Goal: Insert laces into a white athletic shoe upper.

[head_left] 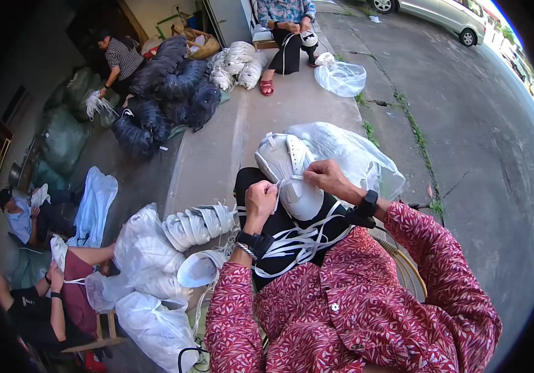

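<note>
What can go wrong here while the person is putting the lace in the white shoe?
The loose white laces lie crossed over the lap, so they may tangle or slide off. The left hand and right hand pinch only a short lace end at the white shoe; it could slip out. The shoe rests on the knee, unsupported, and might tip.

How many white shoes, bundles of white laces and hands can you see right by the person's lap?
White shoe being held: 1
White shoes stacked beside the lap: too bunched to count exactly
Bundle of loose white laces on the lap: 1
Hands at work: 2, left hand and right hand
Total that can be counted: 4
</note>
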A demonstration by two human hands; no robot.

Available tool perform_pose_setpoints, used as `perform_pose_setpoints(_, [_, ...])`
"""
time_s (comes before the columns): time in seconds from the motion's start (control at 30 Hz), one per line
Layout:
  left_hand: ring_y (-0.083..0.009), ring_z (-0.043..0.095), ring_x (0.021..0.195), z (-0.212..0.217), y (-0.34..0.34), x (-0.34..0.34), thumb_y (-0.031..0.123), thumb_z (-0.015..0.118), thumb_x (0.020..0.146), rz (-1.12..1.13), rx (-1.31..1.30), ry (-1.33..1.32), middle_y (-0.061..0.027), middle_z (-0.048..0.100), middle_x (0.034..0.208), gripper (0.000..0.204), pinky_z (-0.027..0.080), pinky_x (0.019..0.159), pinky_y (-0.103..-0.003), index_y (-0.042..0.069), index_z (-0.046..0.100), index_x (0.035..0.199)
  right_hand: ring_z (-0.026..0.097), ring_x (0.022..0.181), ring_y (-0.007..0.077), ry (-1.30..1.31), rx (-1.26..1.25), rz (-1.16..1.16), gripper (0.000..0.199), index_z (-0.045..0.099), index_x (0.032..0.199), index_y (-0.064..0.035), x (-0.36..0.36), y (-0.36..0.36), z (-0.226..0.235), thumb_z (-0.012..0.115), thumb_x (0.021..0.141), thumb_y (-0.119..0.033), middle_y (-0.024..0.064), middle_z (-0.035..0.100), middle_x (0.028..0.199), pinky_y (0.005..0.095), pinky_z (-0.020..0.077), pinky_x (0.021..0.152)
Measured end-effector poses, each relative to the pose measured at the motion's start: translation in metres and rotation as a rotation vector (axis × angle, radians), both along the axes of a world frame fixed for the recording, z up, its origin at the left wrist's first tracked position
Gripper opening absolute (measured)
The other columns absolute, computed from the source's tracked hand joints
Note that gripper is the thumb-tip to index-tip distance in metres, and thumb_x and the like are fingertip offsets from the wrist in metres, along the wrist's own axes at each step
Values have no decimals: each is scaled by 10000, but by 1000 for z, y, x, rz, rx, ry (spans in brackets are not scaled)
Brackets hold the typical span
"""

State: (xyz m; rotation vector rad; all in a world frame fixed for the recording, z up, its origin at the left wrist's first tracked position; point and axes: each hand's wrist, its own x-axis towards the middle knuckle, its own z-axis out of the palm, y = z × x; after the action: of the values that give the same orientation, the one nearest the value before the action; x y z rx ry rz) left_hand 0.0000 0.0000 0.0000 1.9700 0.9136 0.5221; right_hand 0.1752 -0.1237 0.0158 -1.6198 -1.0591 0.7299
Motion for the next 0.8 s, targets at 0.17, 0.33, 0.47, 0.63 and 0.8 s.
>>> perform_pose_setpoints(0.17, [-182,559,385,-1,0,-3,154,567,824,53,-187,-35,-100,579,509,244,466,417,-312,-17,607,655,496,542,107,-67,-55,15,249,652,774,31,-2,5,-4,563,814,-198,39,550,588,293,416,507])
perform_pose_setpoints(0.33, [-182,561,384,0,-5,-4,158,559,823,74,-131,19,-108,579,509,245,466,420,-314,-9,610,650,494,541,111,61,-66,-15,261,652,770,30,-4,4,-8,557,815,-209,39,549,584,295,416,512])
perform_pose_setpoints(0.47, [-220,583,424,8,-11,1,162,564,807,82,-86,74,-126,594,535,232,476,458,-342,-2,618,652,488,540,108,39,-69,-11,262,651,768,29,0,2,-9,554,815,-210,34,549,589,294,411,507])
perform_pose_setpoints(0.63, [-315,623,591,-12,-7,2,188,589,773,145,45,69,-167,625,639,210,485,580,-399,2,632,685,476,538,98,30,-65,-21,274,649,752,23,-6,2,-6,562,830,-224,22,538,583,291,398,494])
perform_pose_setpoints(0.8, [-375,619,688,-1,-14,7,175,583,767,139,193,69,-200,626,704,198,480,624,-431,4,619,674,459,534,85,44,-51,-38,291,637,732,21,-4,2,-8,570,847,-238,5,523,578,281,380,478])
